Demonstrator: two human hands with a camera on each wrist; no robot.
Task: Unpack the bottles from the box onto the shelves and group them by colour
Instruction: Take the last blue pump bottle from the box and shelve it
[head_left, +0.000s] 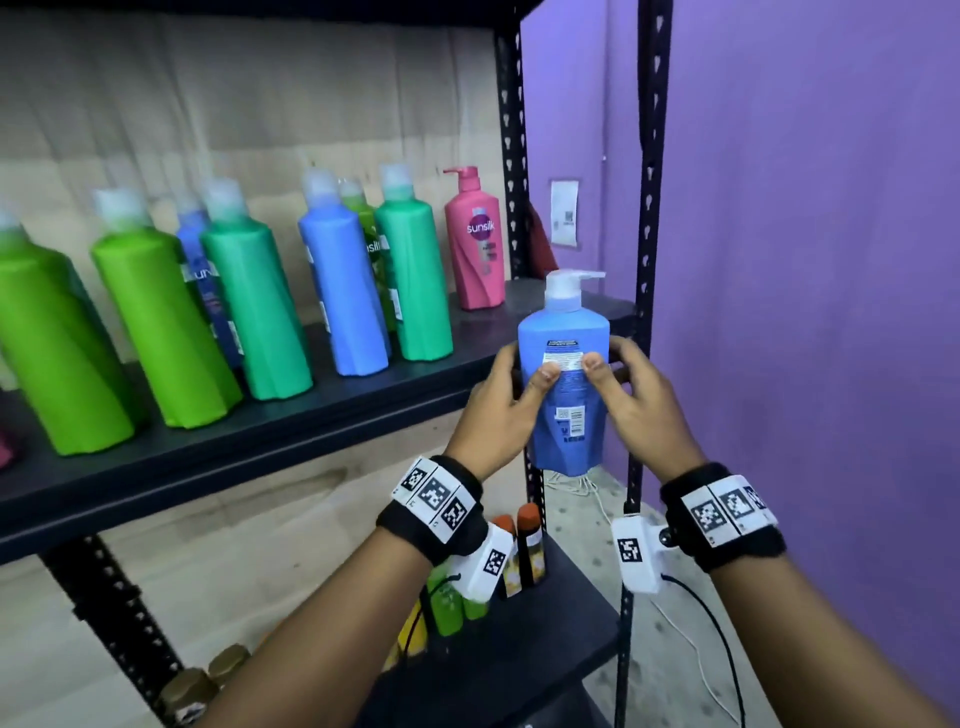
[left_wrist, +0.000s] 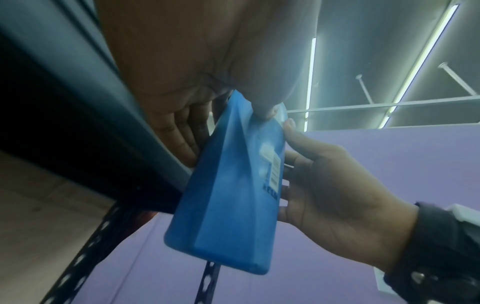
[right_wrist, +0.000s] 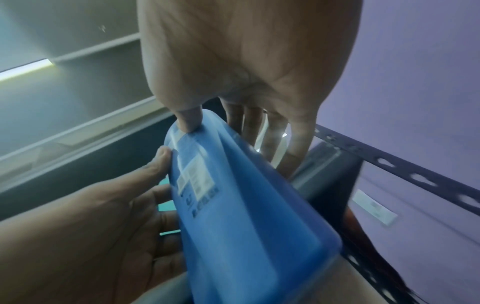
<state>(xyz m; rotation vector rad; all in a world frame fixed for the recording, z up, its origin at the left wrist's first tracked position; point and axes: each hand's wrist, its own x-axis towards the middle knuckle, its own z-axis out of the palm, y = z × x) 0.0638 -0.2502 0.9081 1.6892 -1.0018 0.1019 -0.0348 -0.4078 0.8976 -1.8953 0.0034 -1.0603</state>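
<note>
A blue pump bottle (head_left: 563, 332) with a white pump head hangs upright in the air before the right end of the black shelf (head_left: 311, 431), its back label facing me. My left hand (head_left: 519, 379) grips its left side and my right hand (head_left: 615, 374) grips its right side, both thumbs pressed on the label. In the left wrist view the blue bottle (left_wrist: 228, 195) lies between my left hand (left_wrist: 182, 82) and my right hand (left_wrist: 337, 195). The right wrist view shows the blue bottle (right_wrist: 246, 205) the same way, its base close to the shelf edge.
On the shelf stand lime green bottles (head_left: 161, 322), teal bottles (head_left: 254, 301), blue bottles (head_left: 343, 291) and a pink pump bottle (head_left: 475, 239) at the right end. A black upright post (head_left: 647, 208) and purple wall (head_left: 805, 260) are right. Small bottles (head_left: 527, 545) stand on a lower shelf.
</note>
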